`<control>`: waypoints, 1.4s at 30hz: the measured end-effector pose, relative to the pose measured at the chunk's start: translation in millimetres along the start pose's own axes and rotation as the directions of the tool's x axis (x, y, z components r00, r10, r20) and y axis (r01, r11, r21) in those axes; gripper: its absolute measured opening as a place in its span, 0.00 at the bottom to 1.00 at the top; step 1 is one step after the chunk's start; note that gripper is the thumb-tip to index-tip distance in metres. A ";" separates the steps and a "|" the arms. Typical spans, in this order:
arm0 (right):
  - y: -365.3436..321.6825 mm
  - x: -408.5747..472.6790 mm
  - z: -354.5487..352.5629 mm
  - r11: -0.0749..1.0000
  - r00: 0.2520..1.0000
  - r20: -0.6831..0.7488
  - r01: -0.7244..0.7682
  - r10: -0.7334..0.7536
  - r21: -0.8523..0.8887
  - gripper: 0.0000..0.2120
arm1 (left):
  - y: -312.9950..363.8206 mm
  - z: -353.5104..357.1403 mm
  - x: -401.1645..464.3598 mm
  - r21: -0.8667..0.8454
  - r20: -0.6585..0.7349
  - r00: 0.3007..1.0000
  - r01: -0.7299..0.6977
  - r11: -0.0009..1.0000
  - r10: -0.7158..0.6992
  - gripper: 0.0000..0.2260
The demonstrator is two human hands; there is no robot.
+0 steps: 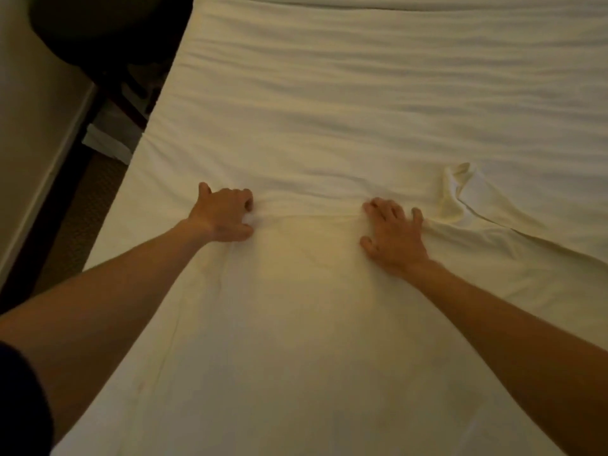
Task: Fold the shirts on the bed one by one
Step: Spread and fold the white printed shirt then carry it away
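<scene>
A white shirt is lying spread flat on the bed, its body running from the near edge toward the middle and sitting closer to the left edge than the right. One sleeve is extending toward the right edge, its end crumpled and partly turned up. The left hand is gripping the shirt's far edge — fingers curled under, thumb pressing below them, cloth bunching between. The right hand is resting palm down on the same far edge, just beside the sleeve's base — fingers slightly spread and bent at the tips, thumb held out to the side. Wrinkles are running across the bed sheet beyond both hands. Dark floor is showing past the left edge of the bed.
</scene>
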State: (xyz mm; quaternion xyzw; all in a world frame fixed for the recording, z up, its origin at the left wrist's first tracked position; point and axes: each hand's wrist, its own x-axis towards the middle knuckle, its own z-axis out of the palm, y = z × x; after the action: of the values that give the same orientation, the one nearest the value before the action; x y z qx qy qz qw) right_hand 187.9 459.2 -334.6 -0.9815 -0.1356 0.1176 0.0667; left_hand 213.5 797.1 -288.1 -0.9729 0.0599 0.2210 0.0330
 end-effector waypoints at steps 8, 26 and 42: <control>20.6 63.2 -66.2 0.977 0.884 0.441 0.070 -0.155 0.202 0.09 | -50.9 -31.9 11.8 -0.238 0.197 0.980 0.050 0.970 -0.002 0.06; -17.3 -5.9 -3.5 0.986 0.959 -0.242 -0.121 0.145 0.114 0.20 | -28.4 34.9 -33.6 -0.773 -0.168 0.667 0.368 0.517 -0.726 0.21; -33.5 -90.3 64.2 0.997 0.990 -0.123 -0.062 0.066 0.038 0.31 | -19.0 77.2 -85.3 -0.259 -0.184 0.771 0.560 0.787 -0.609 0.29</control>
State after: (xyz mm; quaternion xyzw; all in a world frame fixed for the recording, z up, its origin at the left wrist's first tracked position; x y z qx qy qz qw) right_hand 79.1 472.1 -371.8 -0.9895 -0.0975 0.0609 0.0880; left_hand 106.7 831.6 -319.9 -0.9614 -0.2645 0.0759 -0.0002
